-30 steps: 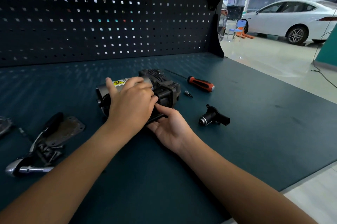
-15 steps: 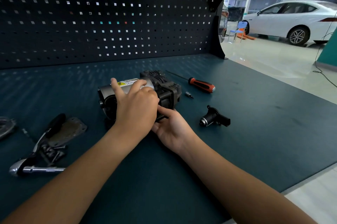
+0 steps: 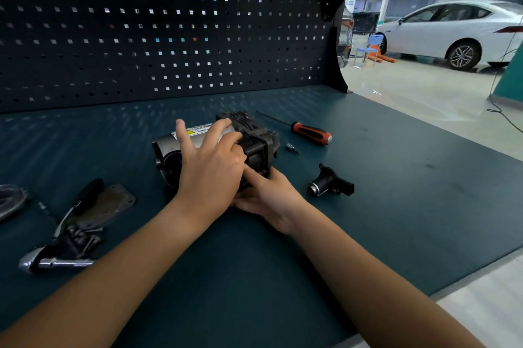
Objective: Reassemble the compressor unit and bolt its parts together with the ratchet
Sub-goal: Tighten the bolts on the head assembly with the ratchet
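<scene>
On one compressor [image 3: 260, 139] rest left hand [image 3: 210, 175], right hand [image 3: 272, 198].

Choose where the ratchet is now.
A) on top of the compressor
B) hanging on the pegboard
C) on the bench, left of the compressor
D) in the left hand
C: the ratchet lies untouched on the bench, left of the compressor.

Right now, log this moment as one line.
left hand: holding compressor | right hand: at its near side | ratchet: lying untouched
</scene>
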